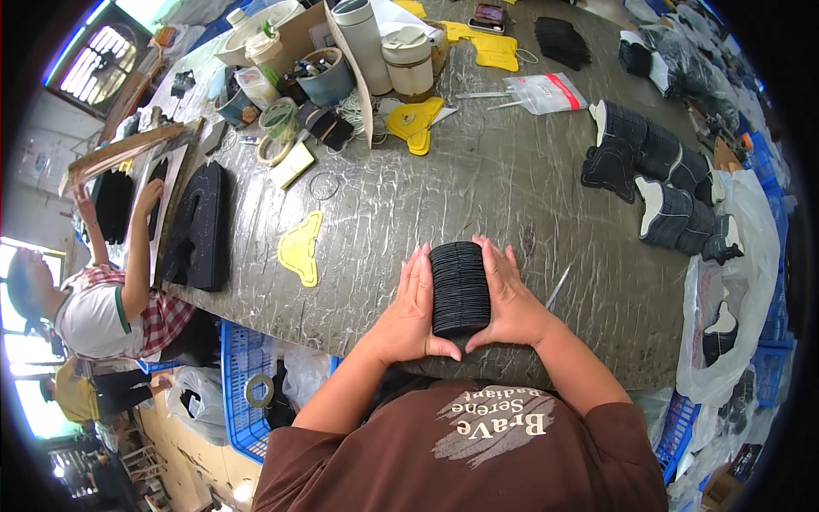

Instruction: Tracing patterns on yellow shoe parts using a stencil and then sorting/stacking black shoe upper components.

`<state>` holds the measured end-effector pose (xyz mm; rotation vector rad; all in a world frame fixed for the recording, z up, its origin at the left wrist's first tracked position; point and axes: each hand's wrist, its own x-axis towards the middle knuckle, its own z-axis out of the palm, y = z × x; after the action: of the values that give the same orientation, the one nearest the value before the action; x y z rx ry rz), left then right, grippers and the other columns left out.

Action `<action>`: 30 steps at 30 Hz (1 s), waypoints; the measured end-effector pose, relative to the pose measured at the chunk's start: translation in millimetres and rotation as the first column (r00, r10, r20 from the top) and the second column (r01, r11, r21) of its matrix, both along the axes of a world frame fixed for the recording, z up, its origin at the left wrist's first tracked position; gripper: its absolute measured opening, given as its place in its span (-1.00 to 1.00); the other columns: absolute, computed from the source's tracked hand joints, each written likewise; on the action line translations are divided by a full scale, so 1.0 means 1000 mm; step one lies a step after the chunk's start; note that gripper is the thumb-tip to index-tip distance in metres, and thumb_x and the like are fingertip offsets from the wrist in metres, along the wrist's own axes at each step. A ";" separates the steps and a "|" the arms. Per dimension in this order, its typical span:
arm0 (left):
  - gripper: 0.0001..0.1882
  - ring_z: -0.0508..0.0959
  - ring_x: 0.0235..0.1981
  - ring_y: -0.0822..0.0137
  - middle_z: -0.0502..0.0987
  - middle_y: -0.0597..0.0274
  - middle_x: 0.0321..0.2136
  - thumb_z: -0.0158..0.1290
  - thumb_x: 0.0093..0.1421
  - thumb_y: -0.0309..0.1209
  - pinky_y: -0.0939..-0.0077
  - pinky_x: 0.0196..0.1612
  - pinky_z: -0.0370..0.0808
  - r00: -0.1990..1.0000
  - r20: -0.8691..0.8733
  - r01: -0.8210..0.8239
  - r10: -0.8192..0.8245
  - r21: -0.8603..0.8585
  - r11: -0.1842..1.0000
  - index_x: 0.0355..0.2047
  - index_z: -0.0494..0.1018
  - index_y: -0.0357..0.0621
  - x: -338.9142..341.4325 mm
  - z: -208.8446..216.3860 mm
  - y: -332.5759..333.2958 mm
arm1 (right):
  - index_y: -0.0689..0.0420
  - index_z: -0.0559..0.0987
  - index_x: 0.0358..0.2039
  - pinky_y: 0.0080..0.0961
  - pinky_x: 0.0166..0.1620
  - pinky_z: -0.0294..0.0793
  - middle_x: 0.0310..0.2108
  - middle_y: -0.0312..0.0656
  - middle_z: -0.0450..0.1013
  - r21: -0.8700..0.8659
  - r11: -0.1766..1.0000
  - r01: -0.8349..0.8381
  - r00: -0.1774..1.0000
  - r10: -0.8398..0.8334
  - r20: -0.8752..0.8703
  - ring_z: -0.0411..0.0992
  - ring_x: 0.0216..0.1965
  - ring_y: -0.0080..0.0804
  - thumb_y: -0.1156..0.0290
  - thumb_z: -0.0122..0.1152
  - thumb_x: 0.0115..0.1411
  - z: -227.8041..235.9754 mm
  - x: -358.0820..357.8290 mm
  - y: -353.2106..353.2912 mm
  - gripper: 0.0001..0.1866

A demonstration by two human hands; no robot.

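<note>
Between my palms sits a thick stack of thin black cut pieces (461, 290), its many edges showing as fine lines. My left hand (415, 307) presses the stack's left side, thumb at the near end. On the opposite side my right hand (510, 299) presses in the same way, its thumb also at the near end. The stack rests at the table's near edge. Just right of my right hand lies a thin white pen-like stick (559, 287). A yellow template (299, 249) lies flat to the left of my hands.
The grey table (384, 205) holds bundled black pieces (665, 162) at right and a clear plastic packet (546, 92) farther back. Cups, a tumbler (363, 43) and a pen pot (326, 78) crowd the far left. A co-worker (111, 299) works at left beside black stacks (198, 226). Blue crates (246, 384) stand below.
</note>
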<state>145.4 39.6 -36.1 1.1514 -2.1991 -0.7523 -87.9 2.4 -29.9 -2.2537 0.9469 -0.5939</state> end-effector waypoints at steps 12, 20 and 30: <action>0.46 0.17 0.14 -0.40 0.06 -0.48 0.16 0.37 -0.29 0.17 -0.26 0.22 0.06 0.975 0.020 -0.216 0.223 -0.179 0.960 0.31 -0.29 -0.47 -0.032 0.003 0.038 | 0.02 -0.30 0.41 0.17 0.36 -0.25 0.35 0.01 0.03 0.006 0.995 -0.095 0.989 0.094 0.116 -0.02 0.38 0.00 0.18 0.62 -0.35 0.006 -0.014 -0.005 0.48; -0.61 0.54 -0.09 0.22 0.51 0.04 -0.14 0.22 0.12 -0.42 0.36 0.00 0.47 0.888 -0.383 -0.027 0.253 0.507 0.862 -0.08 0.45 -0.36 -0.001 0.030 -0.010 | -0.06 -0.16 0.41 0.04 0.40 -0.27 0.40 -0.06 -0.09 0.246 0.946 -0.211 0.968 0.237 -0.083 -0.19 0.43 -0.06 0.17 0.63 -0.38 0.026 -0.028 -0.011 0.42; -0.69 0.56 -0.18 0.43 0.57 0.14 -0.17 0.27 0.02 -0.60 0.55 -0.08 0.53 0.711 -0.652 0.356 0.265 0.658 0.664 -0.19 0.51 -0.37 0.006 0.018 -0.047 | -0.05 -0.10 0.41 0.06 0.39 -0.22 0.41 -0.07 -0.11 0.180 0.970 -0.166 0.986 0.167 0.007 -0.22 0.43 0.03 0.12 0.62 -0.37 0.011 -0.028 -0.001 0.38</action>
<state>151.5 -7.3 -18.0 0.8720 -1.2215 -1.9025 -116.4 1.0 -19.3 -2.1474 0.7729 -0.4078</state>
